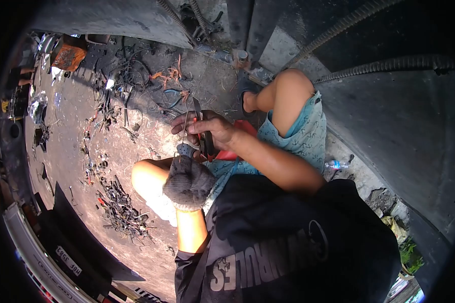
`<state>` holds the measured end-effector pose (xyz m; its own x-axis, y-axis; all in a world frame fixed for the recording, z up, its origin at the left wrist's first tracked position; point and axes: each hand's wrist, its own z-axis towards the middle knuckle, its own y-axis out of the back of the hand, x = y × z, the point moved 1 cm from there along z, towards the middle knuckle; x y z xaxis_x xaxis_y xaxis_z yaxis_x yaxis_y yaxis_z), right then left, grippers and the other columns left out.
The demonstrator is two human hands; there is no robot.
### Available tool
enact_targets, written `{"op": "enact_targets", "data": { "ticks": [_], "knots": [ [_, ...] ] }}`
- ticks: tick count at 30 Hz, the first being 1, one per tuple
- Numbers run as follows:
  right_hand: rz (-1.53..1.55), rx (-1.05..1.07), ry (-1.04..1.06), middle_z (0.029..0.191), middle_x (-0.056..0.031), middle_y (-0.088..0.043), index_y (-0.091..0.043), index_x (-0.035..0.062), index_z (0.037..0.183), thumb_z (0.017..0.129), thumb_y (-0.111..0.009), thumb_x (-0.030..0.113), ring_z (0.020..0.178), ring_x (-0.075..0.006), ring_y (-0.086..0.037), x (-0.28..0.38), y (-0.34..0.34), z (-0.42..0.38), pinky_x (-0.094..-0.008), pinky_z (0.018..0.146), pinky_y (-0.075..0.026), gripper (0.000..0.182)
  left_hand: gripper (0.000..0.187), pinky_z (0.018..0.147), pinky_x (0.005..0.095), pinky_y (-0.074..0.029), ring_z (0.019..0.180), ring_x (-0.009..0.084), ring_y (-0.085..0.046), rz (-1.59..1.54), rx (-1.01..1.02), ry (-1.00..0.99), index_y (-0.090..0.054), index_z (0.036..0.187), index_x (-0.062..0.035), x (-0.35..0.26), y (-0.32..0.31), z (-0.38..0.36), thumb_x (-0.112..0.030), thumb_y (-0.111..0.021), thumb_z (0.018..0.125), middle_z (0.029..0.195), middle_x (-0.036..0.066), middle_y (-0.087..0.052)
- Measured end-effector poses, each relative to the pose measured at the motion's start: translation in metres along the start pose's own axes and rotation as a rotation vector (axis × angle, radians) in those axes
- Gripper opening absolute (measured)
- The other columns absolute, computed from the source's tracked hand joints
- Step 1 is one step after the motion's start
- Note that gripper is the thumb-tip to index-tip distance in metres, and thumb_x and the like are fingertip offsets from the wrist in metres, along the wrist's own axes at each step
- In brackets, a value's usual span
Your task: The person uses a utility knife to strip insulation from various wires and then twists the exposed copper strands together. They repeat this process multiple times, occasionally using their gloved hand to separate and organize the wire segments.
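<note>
Right hand (pixel 215 129): bare; closed round a hand tool. Position: in front of the torso, above the lap.

Hand tool (pixel 208 144): red and black, with a dark pointed end; lies in the right hand, the point directed away from the body.

Left hand (pixel 188 182): in a dark grey knitted glove; fingers curled closed, just below the right hand. It probably grips the lower end of the wire, though the fingertips are too hidden to be certain.

Thin wire (pixel 186 113): single strand; runs from beside the tool's pointed end down toward the glove.

Clothing: black shirt (pixel 308 242) with grey lettering; pale blue patterned shorts (pixel 298 141). The person sits low with knees bent.

Red item (pixel 243 127): beneath the right forearm, partly covered.

Heap of dark scraps (pixel 121 207): on the ground to the left of the gloved hand.

Orange wires (pixel 175 72): loose bundle on the ground, beyond the right hand, amid dark cable pieces.

Rusty box (pixel 70 53): far left, near the upper edge of the ground.

Plastic bottle (pixel 337 164): clear, with a blue label; lying on its side, to the right of the shorts.

Ribbed hose (pixel 384 66): upper right, against a dark panel.
</note>
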<state>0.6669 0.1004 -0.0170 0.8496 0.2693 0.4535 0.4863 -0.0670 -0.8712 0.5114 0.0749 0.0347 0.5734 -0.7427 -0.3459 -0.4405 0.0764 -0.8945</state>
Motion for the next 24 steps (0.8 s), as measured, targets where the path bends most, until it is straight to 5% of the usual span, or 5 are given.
{"op": "enact_targets", "data": {
  "ticks": [5,8,10,20,24],
  "knots": [
    [-0.108,-0.013,0.03,0.091,-0.0073,-0.064,-0.061,0.0013,0.103,0.079,-0.069,0.012,0.069,-0.0097,-0.053,-0.003,0.004,0.0,-0.0253,0.061,-0.045,0.027,0.014,0.037,0.0284,-0.026,0.038,0.0127,-0.032,0.389,0.04,0.001,-0.046,0.073,-0.0087,-0.002,0.002,0.002,-0.011,-0.057,0.081,0.052,0.001,-0.039],
    [-0.312,-0.094,0.059,0.085,-0.006,-0.064,-0.059,0.0029,0.093,0.08,-0.069,0.011,0.065,-0.0096,-0.053,-0.004,0.002,-0.002,-0.0247,0.059,-0.045,0.018,0.023,0.049,0.0267,-0.034,0.05,0.0133,-0.041,0.61,-0.144,0.057,-0.042,0.064,-0.0081,-0.003,-0.005,-0.002,0.006,-0.06,0.066,0.059,0.001,-0.044],
    [-0.466,-0.155,0.14,0.082,-0.0055,-0.063,-0.058,0.0036,0.091,0.082,-0.069,0.01,0.065,-0.0098,-0.054,-0.003,-0.005,-0.004,-0.0242,0.059,-0.045,0.016,0.023,0.05,0.0262,-0.037,0.051,0.0124,-0.042,1.545,-0.103,-0.197,-0.043,0.063,-0.0057,-0.005,-0.009,0.002,0.004,-0.064,0.068,0.057,0.002,-0.045],
    [-0.269,0.024,0.068,0.092,-0.0202,-0.068,-0.047,0.0064,0.1,0.086,-0.062,0.004,0.078,-0.0182,-0.067,0.006,0.004,0.0,-0.026,0.06,-0.05,0.021,0.019,0.049,0.0288,-0.036,0.05,0.0126,-0.04,1.432,-0.164,-0.068,-0.043,0.059,-0.0033,-0.005,-0.012,0.002,0.006,-0.06,0.064,0.054,0.004,-0.044],
    [-0.284,-0.039,0.068,0.085,-0.0132,-0.067,-0.05,0.0056,0.094,0.086,-0.06,0.003,0.075,-0.0185,-0.067,0.009,0.001,-0.005,-0.0265,0.057,-0.051,0.013,0.019,0.048,0.0278,-0.035,0.05,0.0111,-0.04,1.53,-0.144,-0.102,-0.043,0.058,-0.0038,-0.005,-0.012,0.003,0.007,-0.058,0.063,0.053,0.002,-0.043]
  ]
}}
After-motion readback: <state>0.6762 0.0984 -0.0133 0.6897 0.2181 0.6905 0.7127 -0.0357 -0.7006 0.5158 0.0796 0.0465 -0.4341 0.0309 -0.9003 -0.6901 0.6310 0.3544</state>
